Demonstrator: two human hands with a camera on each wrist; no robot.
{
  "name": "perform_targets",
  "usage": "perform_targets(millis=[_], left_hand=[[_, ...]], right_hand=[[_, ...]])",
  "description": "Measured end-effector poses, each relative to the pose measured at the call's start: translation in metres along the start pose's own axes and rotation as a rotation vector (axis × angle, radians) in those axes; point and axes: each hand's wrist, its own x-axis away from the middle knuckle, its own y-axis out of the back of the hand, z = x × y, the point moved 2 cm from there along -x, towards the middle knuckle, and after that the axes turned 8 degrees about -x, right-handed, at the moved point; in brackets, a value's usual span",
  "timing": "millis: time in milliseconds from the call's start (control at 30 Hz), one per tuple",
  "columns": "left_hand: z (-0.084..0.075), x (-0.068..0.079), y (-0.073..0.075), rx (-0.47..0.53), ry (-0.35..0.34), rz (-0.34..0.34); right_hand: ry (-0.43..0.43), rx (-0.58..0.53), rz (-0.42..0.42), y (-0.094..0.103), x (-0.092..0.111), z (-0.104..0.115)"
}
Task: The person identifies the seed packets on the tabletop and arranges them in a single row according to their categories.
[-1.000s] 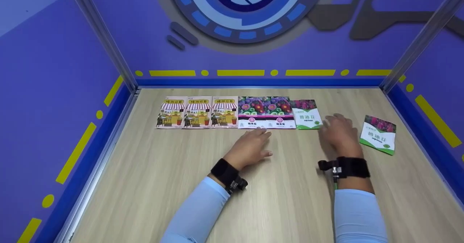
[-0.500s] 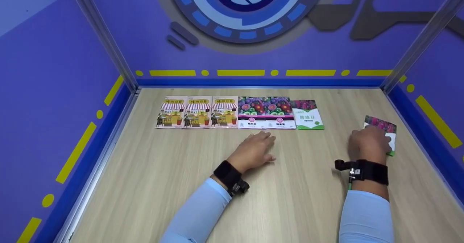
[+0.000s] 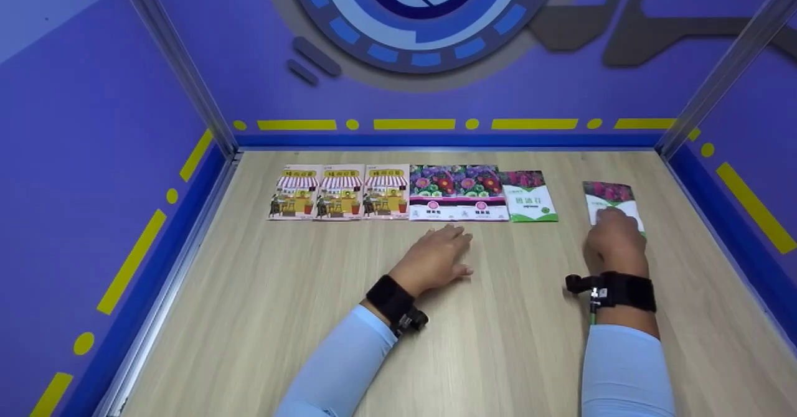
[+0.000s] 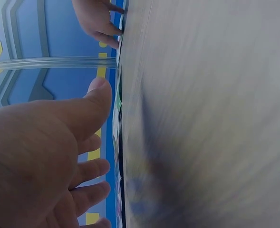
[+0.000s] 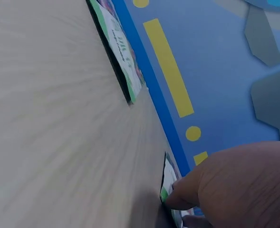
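My right hand (image 3: 616, 236) holds a green-and-white seed packet (image 3: 613, 192) with pink flowers at the right of the table, its fingers bent down over the packet's near part. In the right wrist view, thumb and finger meet the edge of this packet (image 5: 168, 173), which lies low over the tabletop. A matching seed packet (image 3: 529, 196) ends the row to its left. My left hand (image 3: 436, 258) holds nothing; it hovers low in front of the row, fingers loosely extended and thumb apart, nearest to two purple-flower seed packets (image 3: 457, 193).
Three pink packets with a striped-awning shop picture (image 3: 341, 193) lie side by side at the row's left end. The wooden table (image 3: 473, 342) is bounded by a blue-purple back wall (image 3: 423, 106) and side walls. A gap separates the held packet from the row.
My right hand went right to the loose, slanted packet, took hold of it and brought it left and back, turning it straighter. The left hand has shifted slightly right, then stayed put.
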Motion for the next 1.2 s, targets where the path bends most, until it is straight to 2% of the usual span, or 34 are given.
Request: perform_targets(millis=[133,333,533,967,1200], left_hand=[[0.000,0.000,0.001,-0.011,-0.001,-0.001],[0.001,0.001,0.001,-0.014,-0.005,-0.012],[0.002,0.002,0.002,-0.008,0.002,-0.013],[-0.002,-0.001,0.005,-0.022,0.002,-0.001],[0.000,-0.001,0.006,-0.008,0.009,-0.005]], right_hand=[[0.067,-0.025,-0.031,-0.008,-0.002,0.007],[0.071,-0.078,-0.073,-0.018,-0.005,0.015],[0.070,-0.072,-0.029,-0.021,-0.007,0.016],[0.075,-0.034,0.162,-0.021,-0.011,0.014],[0.084,-0.029,0.175,-0.022,-0.014,0.016]])
